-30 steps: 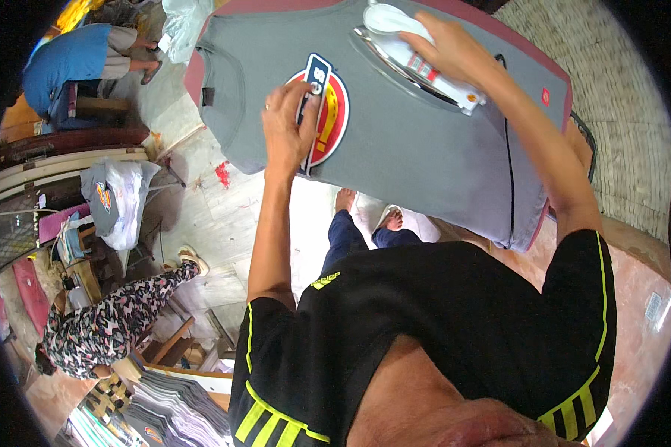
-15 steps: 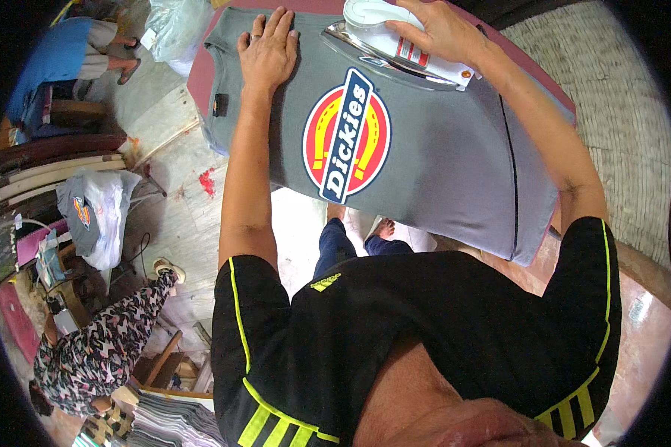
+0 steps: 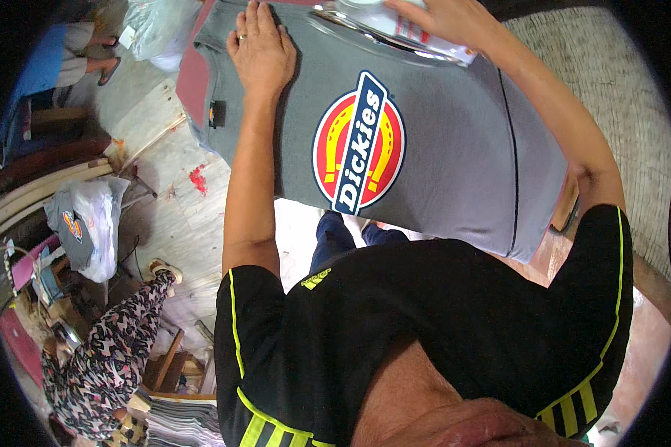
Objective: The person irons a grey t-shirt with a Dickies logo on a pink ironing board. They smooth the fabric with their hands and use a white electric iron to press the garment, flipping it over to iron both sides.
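Note:
A grey T-shirt (image 3: 455,141) lies spread over a reddish ironing board (image 3: 194,86), whose edge shows at the left. It carries a large red, yellow and navy horseshoe print (image 3: 359,145). My left hand (image 3: 263,61) rests flat on the cloth near the collar end, fingers stretched out. At the far side, my right hand (image 3: 458,22) grips a white clothes iron (image 3: 399,33) with a shiny metal sole, set on the shirt beyond the print. The iron's top and part of my right hand run out of the picture.
A clear plastic bag (image 3: 160,33) sits beyond the board's left end. On the left, a similar grey printed shirt in plastic (image 3: 89,223) hangs or lies on a stand. Two other people are there, one in patterned clothes (image 3: 119,343). Stacked sheets (image 3: 179,421) lie at lower left.
The iron has slid a little farther away from me across the shirt, partly leaving the picture. My left hand stays flat on the cloth. The whole view has shifted slightly.

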A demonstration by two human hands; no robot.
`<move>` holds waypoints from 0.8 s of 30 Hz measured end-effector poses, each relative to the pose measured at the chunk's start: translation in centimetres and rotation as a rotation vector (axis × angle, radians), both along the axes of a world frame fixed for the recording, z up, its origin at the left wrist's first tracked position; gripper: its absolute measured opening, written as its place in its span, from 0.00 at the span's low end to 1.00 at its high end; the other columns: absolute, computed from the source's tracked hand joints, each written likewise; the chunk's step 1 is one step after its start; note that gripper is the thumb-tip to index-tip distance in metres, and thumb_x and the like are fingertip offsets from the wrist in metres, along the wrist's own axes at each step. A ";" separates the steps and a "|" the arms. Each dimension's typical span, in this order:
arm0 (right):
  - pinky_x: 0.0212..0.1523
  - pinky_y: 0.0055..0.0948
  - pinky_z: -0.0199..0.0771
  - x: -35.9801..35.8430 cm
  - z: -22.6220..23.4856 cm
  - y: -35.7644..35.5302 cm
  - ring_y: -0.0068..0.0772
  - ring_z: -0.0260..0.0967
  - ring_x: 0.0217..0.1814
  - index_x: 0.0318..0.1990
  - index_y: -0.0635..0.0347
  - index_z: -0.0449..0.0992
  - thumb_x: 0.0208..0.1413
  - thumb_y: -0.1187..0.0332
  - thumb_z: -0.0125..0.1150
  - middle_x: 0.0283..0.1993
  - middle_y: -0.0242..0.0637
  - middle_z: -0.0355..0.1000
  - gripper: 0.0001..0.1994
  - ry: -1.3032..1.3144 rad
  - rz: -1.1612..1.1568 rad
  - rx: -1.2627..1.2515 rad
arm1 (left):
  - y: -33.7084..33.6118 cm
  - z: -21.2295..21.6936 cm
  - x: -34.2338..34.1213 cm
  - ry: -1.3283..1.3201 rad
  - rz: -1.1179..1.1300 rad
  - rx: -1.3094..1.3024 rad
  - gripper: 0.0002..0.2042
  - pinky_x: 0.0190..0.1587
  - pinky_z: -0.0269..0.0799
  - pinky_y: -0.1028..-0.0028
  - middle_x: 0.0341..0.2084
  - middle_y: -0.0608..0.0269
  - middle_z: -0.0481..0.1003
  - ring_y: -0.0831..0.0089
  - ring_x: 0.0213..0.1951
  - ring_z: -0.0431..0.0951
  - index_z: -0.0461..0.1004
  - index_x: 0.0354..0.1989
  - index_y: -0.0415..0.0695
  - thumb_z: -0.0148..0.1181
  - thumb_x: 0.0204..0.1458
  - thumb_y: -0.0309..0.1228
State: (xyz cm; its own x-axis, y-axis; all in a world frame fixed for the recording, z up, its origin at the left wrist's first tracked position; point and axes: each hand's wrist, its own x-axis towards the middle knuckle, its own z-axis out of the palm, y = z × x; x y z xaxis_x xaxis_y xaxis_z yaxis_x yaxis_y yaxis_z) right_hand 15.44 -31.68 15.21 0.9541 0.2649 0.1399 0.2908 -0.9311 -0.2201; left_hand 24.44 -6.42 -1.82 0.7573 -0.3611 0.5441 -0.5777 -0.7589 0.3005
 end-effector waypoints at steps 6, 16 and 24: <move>0.37 0.51 0.73 -0.7 -0.5 -0.1 0.63 0.74 0.36 0.39 0.66 0.72 0.58 0.56 0.59 0.32 0.60 0.74 0.18 -0.041 -0.151 0.011 | -1.1 -0.7 2.2 -0.086 -0.065 0.013 0.25 0.64 0.55 0.48 0.66 0.54 0.63 0.55 0.67 0.62 0.65 0.64 0.44 0.46 0.61 0.42; 0.35 0.51 0.73 -19.5 -1.4 -0.6 0.63 0.76 0.35 0.43 0.66 0.70 0.63 0.52 0.56 0.30 0.62 0.74 0.21 0.061 -0.563 0.177 | -0.8 0.6 1.6 -0.082 -0.053 0.066 0.25 0.64 0.53 0.48 0.66 0.51 0.63 0.51 0.66 0.61 0.65 0.63 0.41 0.49 0.59 0.39; 0.34 0.53 0.73 -24.7 -2.7 -3.0 0.65 0.75 0.33 0.43 0.65 0.69 0.64 0.52 0.55 0.30 0.60 0.74 0.21 -0.166 -0.779 0.140 | -0.9 0.5 1.6 -0.030 -0.042 0.104 0.27 0.66 0.51 0.46 0.68 0.49 0.61 0.50 0.69 0.58 0.64 0.65 0.40 0.47 0.61 0.44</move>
